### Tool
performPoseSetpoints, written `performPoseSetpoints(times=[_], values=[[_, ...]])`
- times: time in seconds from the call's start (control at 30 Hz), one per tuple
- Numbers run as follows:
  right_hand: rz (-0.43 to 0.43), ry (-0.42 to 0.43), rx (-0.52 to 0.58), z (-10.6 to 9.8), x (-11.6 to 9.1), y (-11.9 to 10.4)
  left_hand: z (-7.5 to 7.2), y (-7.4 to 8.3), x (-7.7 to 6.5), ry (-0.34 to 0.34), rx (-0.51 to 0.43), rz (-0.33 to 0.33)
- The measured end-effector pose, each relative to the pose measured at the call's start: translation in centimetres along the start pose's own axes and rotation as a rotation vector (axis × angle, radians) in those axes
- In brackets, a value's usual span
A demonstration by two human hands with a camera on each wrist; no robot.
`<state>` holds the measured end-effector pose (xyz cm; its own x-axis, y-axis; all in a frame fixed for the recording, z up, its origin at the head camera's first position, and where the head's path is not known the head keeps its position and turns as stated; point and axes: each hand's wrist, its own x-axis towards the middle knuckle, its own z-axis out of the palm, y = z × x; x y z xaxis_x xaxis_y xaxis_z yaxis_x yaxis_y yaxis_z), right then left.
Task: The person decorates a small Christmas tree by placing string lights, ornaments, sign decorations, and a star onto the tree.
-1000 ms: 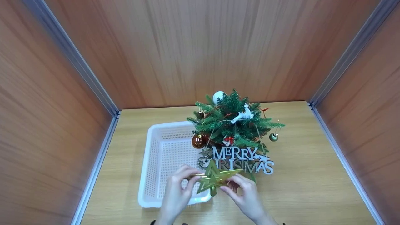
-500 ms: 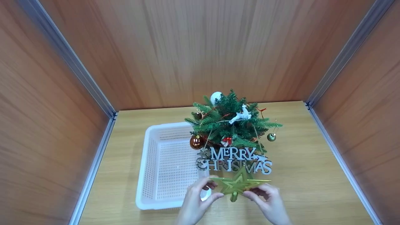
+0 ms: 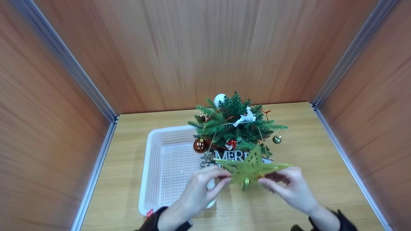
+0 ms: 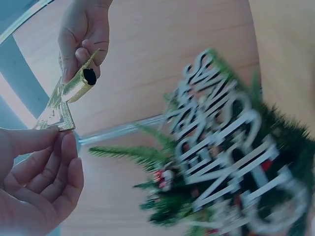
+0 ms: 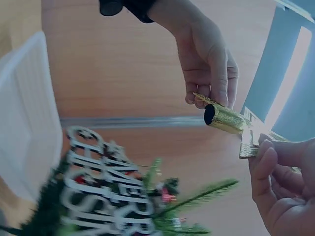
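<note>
A gold star tree topper [image 3: 252, 165] is held up between my two hands, in front of the small Christmas tree [image 3: 224, 128]. My left hand [image 3: 205, 184] pinches its left side between thumb and fingers. At the opposite side my right hand [image 3: 289, 184] grips another point of the star. The topper's hollow tube [image 4: 81, 84] shows its dark open end in the left wrist view. In the head view the star covers much of a silver MERRY CHRISTMAS sign [image 5: 110, 184], which hangs on the front of the tree.
Left of the tree stands a white perforated basket [image 3: 146, 170]. On the branches hang a brown bauble [image 3: 200, 146], a green bauble [image 3: 276, 139], a white ball [image 3: 219, 100] and a white reindeer [image 3: 245, 117]. Wood-grain panels [image 3: 192, 54] enclose the table at the back and sides.
Both hands have carried the star to the right, then up and forward so it overlaps the sign. Dark sleeves have come further into view. The tree and basket shift only slightly in view.
</note>
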<state>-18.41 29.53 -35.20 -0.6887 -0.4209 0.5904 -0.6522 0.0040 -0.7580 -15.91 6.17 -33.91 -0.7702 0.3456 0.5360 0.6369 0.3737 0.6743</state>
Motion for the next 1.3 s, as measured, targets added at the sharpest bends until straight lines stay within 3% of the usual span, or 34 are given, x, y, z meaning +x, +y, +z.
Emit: performPoseSetpoints(times=[0.1, 0.27, 0.47, 0.67, 0.8, 0.93, 1.1, 1.3], values=[[-0.050, -0.002, -0.096, -1.1, 3.1, -0.7, -1.5, 0.4, 2.6, 0.011, -0.001, 0.041], [-0.090, 0.059, -0.194, -2.5, 8.6, -0.7, -3.6, 0.2, 7.2, 0.043, 0.001, 0.003], [0.005, 0.122, -0.246, -4.0, 14.4, 0.5, -5.0, -1.1, 12.6, 0.155, 0.040, -0.072], [0.090, 0.149, -0.239, -4.7, 18.0, 2.4, -5.3, -3.3, 16.2, 0.223, 0.066, -0.169], [0.161, 0.140, -0.279, -4.6, 19.3, 2.9, -4.8, -5.0, 17.5, 0.224, 0.076, -0.221], [0.225, 0.119, -0.307, -4.5, 19.6, 3.7, -4.1, -6.6, 18.0, 0.216, 0.078, -0.275], [0.266, 0.096, -0.310, -5.0, 19.0, 6.6, -3.2, -7.9, 17.7, 0.202, 0.079, -0.281], [0.311, 0.079, -0.302, -4.7, 18.0, 7.9, -2.4, -8.9, 17.0, 0.206, 0.091, -0.290]])
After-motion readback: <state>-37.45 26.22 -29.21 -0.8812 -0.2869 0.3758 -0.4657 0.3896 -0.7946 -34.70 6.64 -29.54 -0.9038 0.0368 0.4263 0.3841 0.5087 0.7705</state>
